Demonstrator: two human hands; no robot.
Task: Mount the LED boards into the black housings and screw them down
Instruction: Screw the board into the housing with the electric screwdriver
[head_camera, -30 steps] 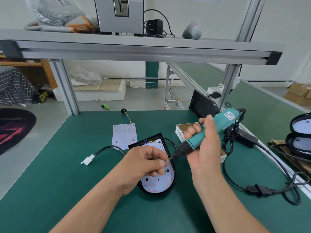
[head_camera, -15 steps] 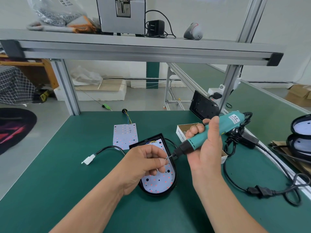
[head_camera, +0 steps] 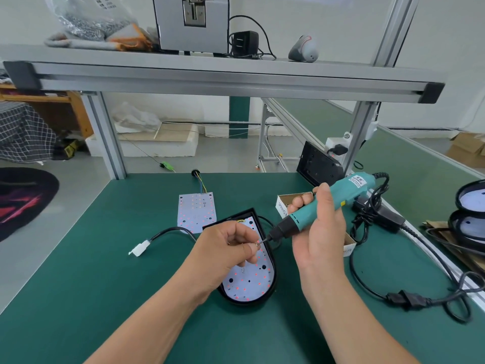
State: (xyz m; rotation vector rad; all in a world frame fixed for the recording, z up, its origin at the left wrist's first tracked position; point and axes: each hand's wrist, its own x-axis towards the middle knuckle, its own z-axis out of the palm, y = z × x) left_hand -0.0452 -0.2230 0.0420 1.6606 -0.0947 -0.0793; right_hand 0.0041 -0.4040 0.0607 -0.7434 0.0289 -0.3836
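Note:
A black D-shaped housing (head_camera: 273, 283) lies on the green bench with a white LED board (head_camera: 252, 281) seated inside it. My left hand (head_camera: 228, 250) hovers over the board and pinches a small screw at the driver's bit tip. My right hand (head_camera: 319, 232) grips a teal electric screwdriver (head_camera: 309, 214), tilted with its bit pointing left and down at that screw. A second loose LED board (head_camera: 196, 210) with coloured wires lies behind the housing. A black cable ends in a white connector (head_camera: 139, 249) at the left.
An open cardboard screw box (head_camera: 286, 203) sits behind my right hand. The driver's black power cord (head_camera: 409, 298) coils at the right. Another black housing (head_camera: 319, 164) leans on the frame post. Finished round-ended lamps (head_camera: 469, 224) stack at the far right. An aluminium shelf spans overhead.
My right hand and the screwdriver have shifted slightly; the bit tip stays at the screw pinched in my left fingers. The housing and boards have not moved.

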